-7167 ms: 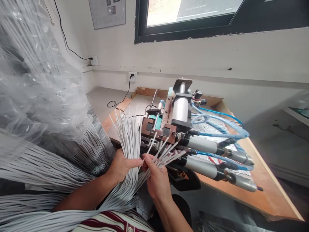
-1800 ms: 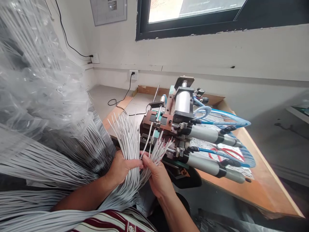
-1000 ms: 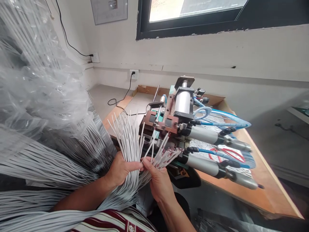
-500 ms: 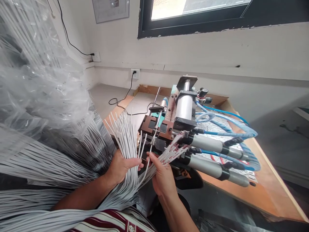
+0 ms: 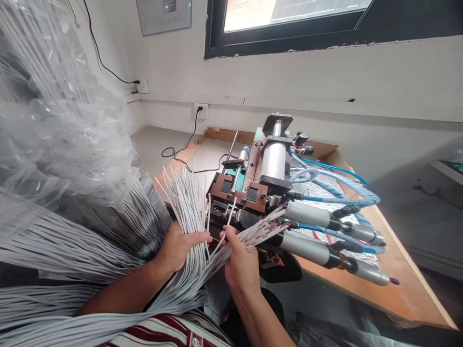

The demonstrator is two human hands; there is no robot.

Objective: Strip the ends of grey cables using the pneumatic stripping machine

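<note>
My left hand (image 5: 181, 246) is closed round a thick bundle of white cables (image 5: 184, 205), whose plain ends fan upward. Between thumb and fingers, my right hand (image 5: 240, 260) pinches a single white cable (image 5: 229, 218); its tip points up into the jaws of a pneumatic machine (image 5: 237, 193). A second bunch of cables (image 5: 262, 229) lies across the right hand, its ends showing red and white inner wires. How firmly that bunch is gripped, I cannot tell. The cables from both bunches run down together towards my lap.
Silver air cylinders (image 5: 314, 250) and blue hoses (image 5: 343, 193) extend to the machine's right over a wooden-edged table (image 5: 408, 289). Large cable bundles (image 5: 72, 241), partly under clear plastic (image 5: 72, 130), fill the left side. A black power cord (image 5: 188, 140) runs to a wall socket.
The machine's brown jaw plates have moved apart, and the cylinder rods on the right have shifted outward. My hands stay nearly in place; the bunch with stripped ends has swung slightly right.
</note>
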